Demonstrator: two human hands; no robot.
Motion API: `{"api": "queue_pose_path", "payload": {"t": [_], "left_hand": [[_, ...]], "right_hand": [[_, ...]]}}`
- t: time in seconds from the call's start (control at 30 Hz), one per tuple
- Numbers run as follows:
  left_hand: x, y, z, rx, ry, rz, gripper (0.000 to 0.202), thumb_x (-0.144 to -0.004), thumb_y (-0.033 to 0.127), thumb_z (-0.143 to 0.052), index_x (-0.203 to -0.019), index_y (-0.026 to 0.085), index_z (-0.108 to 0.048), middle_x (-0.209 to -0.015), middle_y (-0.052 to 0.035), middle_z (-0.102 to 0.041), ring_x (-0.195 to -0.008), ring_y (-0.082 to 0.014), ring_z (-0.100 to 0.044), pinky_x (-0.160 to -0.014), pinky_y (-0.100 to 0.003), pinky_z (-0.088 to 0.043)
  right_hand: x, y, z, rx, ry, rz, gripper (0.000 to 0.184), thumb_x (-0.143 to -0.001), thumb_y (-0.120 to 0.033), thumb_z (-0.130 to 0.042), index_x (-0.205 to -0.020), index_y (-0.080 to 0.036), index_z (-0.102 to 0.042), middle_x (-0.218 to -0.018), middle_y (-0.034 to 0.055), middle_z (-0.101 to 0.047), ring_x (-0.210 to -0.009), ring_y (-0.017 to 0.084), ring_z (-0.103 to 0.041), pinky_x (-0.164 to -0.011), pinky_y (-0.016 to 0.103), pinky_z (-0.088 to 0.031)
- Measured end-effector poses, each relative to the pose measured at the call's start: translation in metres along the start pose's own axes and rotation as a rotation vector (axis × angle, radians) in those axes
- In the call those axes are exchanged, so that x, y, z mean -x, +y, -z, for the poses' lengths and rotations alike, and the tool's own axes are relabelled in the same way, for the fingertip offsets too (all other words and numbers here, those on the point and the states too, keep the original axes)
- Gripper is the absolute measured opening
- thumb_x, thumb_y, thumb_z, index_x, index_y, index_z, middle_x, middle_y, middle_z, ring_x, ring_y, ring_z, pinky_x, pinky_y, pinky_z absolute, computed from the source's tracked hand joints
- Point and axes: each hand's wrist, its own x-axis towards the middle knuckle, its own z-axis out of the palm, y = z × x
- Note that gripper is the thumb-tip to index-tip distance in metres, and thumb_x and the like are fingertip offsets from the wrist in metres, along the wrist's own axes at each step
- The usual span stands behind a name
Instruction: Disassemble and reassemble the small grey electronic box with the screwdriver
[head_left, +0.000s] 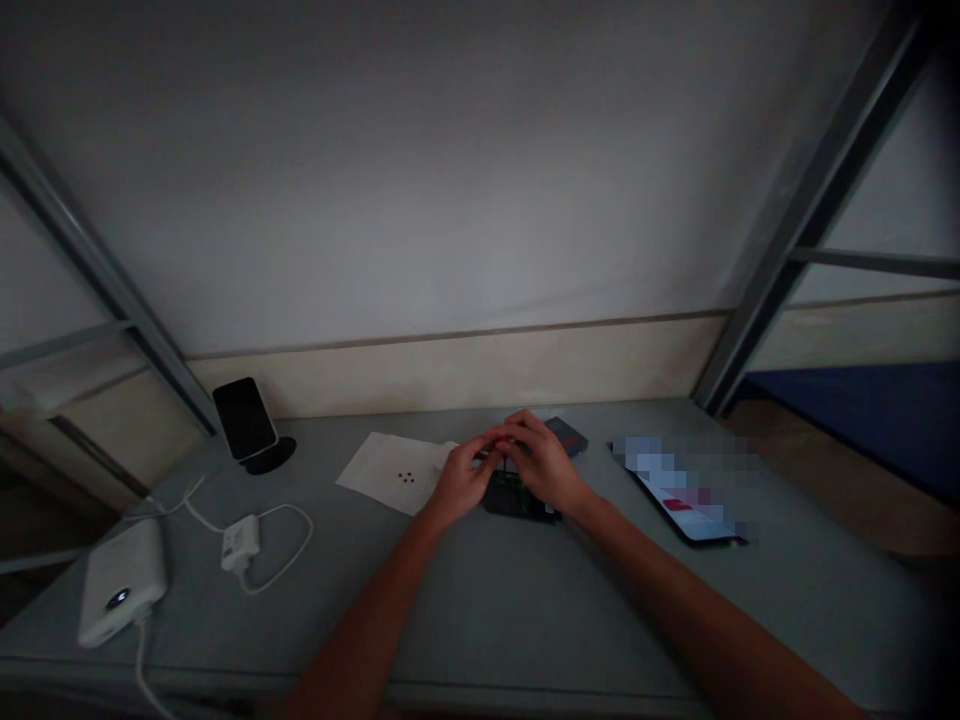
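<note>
Both my hands meet over a small dark device [516, 496] that lies flat on the grey table [480, 600]. My left hand [463, 480] is curled, its fingertips pinched at the device's far end. My right hand [541, 462] arches over the device with fingers bent down onto it. What the fingertips pinch is too small to make out. A dark flat part with a red mark [568, 436] lies just behind my right hand. Left of my hands a white sheet [390, 470] carries a few tiny dark screws [406, 477].
A black phone [244, 418] leans on a round stand at the back left. A white power bank [121, 582] and a white plug [241, 542] with cables lie at the left. A phone with a lit screen [686, 492] lies to the right. Metal frame bars rise at both sides.
</note>
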Motion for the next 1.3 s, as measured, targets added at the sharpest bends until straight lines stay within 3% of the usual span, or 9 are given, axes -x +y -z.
{"api": "queue_pose_path", "payload": {"t": [0.17, 0.27, 0.43, 0.5, 0.67, 0.87, 1.07, 1.17, 1.3], "left_hand": [[-0.001, -0.002, -0.006, 0.077, 0.04, 0.052, 0.03, -0.091, 0.036, -0.061, -0.109, 0.014, -0.072, -0.109, -0.0116, -0.075, -0.098, -0.0234, -0.069, -0.092, -0.037, -0.053], [0.0, -0.003, -0.01, 0.119, 0.029, 0.06, 0.03, -0.093, 0.034, -0.059, -0.111, 0.014, -0.071, -0.112, -0.0122, -0.074, -0.102, -0.0241, -0.069, -0.093, -0.038, -0.053], [0.0, -0.002, -0.012, -0.022, 0.074, 0.03, 0.024, -0.091, 0.032, -0.062, -0.102, 0.015, -0.074, -0.104, -0.0094, -0.076, -0.095, -0.0237, -0.069, -0.093, -0.037, -0.052], [0.0, -0.003, -0.013, -0.056, 0.082, 0.029, 0.022, -0.09, 0.031, -0.063, -0.102, 0.016, -0.075, -0.104, -0.0088, -0.076, -0.096, -0.0237, -0.068, -0.093, -0.036, -0.051], [0.001, -0.008, -0.019, -0.034, 0.117, 0.029, 0.023, -0.09, 0.033, -0.064, -0.1, 0.015, -0.074, -0.098, -0.009, -0.076, -0.091, -0.0228, -0.069, -0.085, -0.033, -0.052], [0.001, -0.011, -0.022, -0.003, 0.137, -0.004, 0.026, -0.095, 0.032, -0.057, -0.104, 0.015, -0.074, -0.107, -0.0113, -0.076, -0.097, -0.0231, -0.07, -0.091, -0.034, -0.051], [-0.001, -0.007, -0.021, -0.043, 0.233, 0.043, 0.02, -0.084, 0.032, -0.072, -0.096, 0.015, -0.073, -0.094, -0.0077, -0.076, -0.09, -0.0214, -0.069, -0.086, -0.032, -0.05], [-0.001, -0.005, -0.02, -0.027, 0.193, 0.026, 0.02, -0.087, 0.031, -0.069, -0.1, 0.016, -0.073, -0.099, -0.0076, -0.076, -0.093, -0.0211, -0.068, -0.087, -0.031, -0.049], [-0.001, -0.006, -0.02, -0.042, 0.144, 0.033, 0.018, -0.09, 0.028, -0.063, -0.097, 0.016, -0.075, -0.101, -0.0092, -0.077, -0.094, -0.0226, -0.069, -0.087, -0.033, -0.05]], "right_hand": [[-0.001, 0.001, 0.002, -0.077, -0.007, -0.115, 0.029, -0.093, -0.019, -0.047, -0.112, -0.022, -0.07, -0.105, 0.0076, -0.072, -0.1, 0.022, -0.066, -0.094, 0.038, -0.051], [-0.001, 0.004, 0.003, -0.03, 0.015, -0.092, 0.024, -0.091, -0.025, -0.055, -0.107, -0.023, -0.073, -0.109, 0.0083, -0.07, -0.106, 0.024, -0.063, -0.098, 0.04, -0.049], [-0.003, 0.005, 0.005, -0.052, 0.024, -0.142, 0.026, -0.087, -0.02, -0.055, -0.106, -0.022, -0.074, -0.097, 0.0077, -0.07, -0.089, 0.021, -0.065, -0.084, 0.036, -0.053], [-0.003, 0.004, 0.005, -0.079, 0.013, -0.166, 0.028, -0.089, -0.019, -0.053, -0.108, -0.022, -0.073, -0.101, 0.0074, -0.072, -0.093, 0.021, -0.066, -0.087, 0.036, -0.053], [-0.002, 0.003, 0.004, -0.035, 0.042, -0.114, 0.017, -0.087, -0.024, -0.062, -0.096, -0.021, -0.075, -0.099, 0.0076, -0.072, -0.093, 0.022, -0.066, -0.087, 0.036, -0.052], [-0.002, 0.0, 0.005, -0.127, 0.016, -0.146, 0.025, -0.091, -0.019, -0.052, -0.104, -0.021, -0.073, -0.103, 0.0077, -0.074, -0.095, 0.021, -0.068, -0.088, 0.035, -0.052], [-0.003, -0.002, 0.004, -0.11, 0.0, -0.124, 0.022, -0.088, -0.017, -0.056, -0.1, -0.02, -0.074, -0.098, 0.0069, -0.072, -0.09, 0.02, -0.067, -0.083, 0.033, -0.052], [-0.003, -0.001, 0.003, -0.143, -0.026, -0.124, 0.026, -0.091, -0.016, -0.051, -0.104, -0.021, -0.073, -0.103, 0.0069, -0.073, -0.098, 0.021, -0.067, -0.09, 0.035, -0.051], [-0.003, -0.001, 0.005, -0.068, 0.032, -0.094, 0.019, -0.088, -0.023, -0.061, -0.101, -0.022, -0.075, -0.103, 0.008, -0.07, -0.096, 0.021, -0.065, -0.089, 0.035, -0.051]]}}
